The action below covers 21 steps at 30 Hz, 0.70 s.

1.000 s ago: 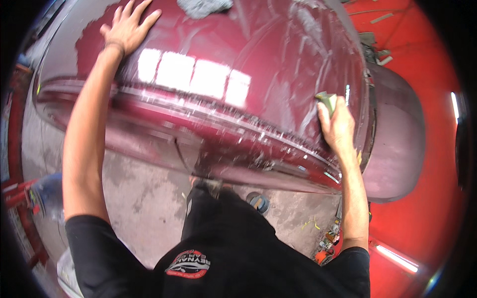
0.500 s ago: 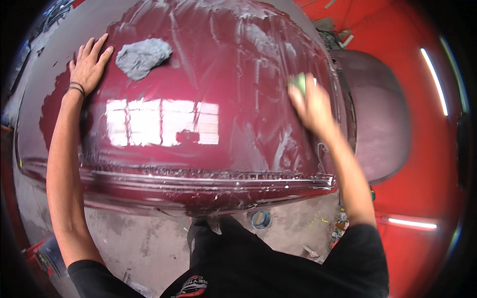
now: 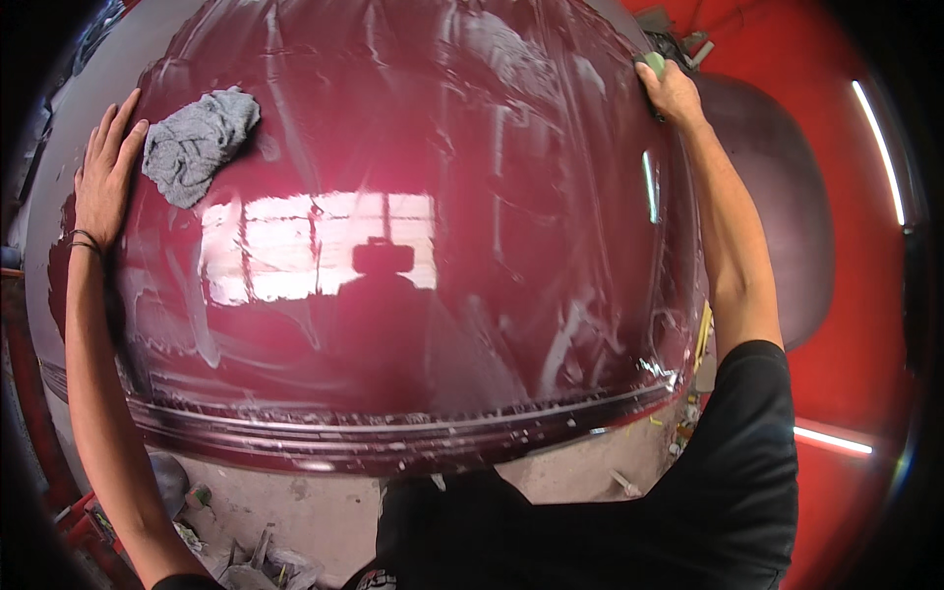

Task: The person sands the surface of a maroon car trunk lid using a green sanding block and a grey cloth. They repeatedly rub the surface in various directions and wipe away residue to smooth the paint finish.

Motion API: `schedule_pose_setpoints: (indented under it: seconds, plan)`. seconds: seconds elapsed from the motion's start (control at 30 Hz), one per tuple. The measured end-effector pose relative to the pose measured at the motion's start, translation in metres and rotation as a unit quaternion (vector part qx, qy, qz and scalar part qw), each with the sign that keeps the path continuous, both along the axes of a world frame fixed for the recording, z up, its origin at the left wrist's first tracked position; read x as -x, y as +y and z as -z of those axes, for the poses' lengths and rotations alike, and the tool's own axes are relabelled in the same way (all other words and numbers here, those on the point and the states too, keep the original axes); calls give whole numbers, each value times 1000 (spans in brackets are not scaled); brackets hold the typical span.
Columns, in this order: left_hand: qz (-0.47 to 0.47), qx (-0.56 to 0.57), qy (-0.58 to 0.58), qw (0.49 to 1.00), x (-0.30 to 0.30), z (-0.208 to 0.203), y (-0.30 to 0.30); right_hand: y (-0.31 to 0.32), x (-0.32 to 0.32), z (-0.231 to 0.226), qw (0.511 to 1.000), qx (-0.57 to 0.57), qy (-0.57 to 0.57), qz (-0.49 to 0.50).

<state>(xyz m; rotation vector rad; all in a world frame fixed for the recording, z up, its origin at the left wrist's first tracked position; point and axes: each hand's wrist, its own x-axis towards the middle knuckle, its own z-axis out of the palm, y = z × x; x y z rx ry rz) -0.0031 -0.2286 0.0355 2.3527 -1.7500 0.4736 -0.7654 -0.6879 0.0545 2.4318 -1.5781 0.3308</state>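
A glossy maroon car panel [image 3: 472, 236], wet and streaked with whitish residue, spreads out below me. My left hand [image 3: 106, 182] lies flat on its left part, fingers stretched out and holding nothing. Right beside those fingertips rests a crumpled grey cloth [image 3: 200, 146]. Over at the panel's far right edge, my right hand [image 3: 677, 93] is closed around a small green block [image 3: 653, 63]. Only the block's top end shows; its underside and the fingers beneath are hidden.
Beyond the panel's right edge sits a rounded, dull maroon part [image 3: 772, 206] against a red surface [image 3: 865, 324] with bright light tubes. A ridged trim strip [image 3: 413, 428] runs along the panel's near edge. Tools and clutter [image 3: 261, 560] lie on the floor at lower left.
My right hand has moved the green block away and to the right, to the panel's edge. My left hand and the cloth appear further left as the view shifted.
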Motion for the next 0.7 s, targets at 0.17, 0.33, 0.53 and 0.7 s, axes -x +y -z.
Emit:
schedule_pose_setpoints:
  seconds: [0.17,0.33,0.53,0.7]
  plan:
    - [-66,-16,-86,994,-16,-9,29,266,-42,-30,981,-77,-133,-117]
    - [-64,10,-31,997,-12,2,23,417,23,-36,982,-127,-119,-71]
    - [-20,16,49,998,7,-18,13,126,19,-13,993,-39,-102,-39]
    - [23,8,70,997,-19,-11,10,57,35,10,997,-20,-73,6]
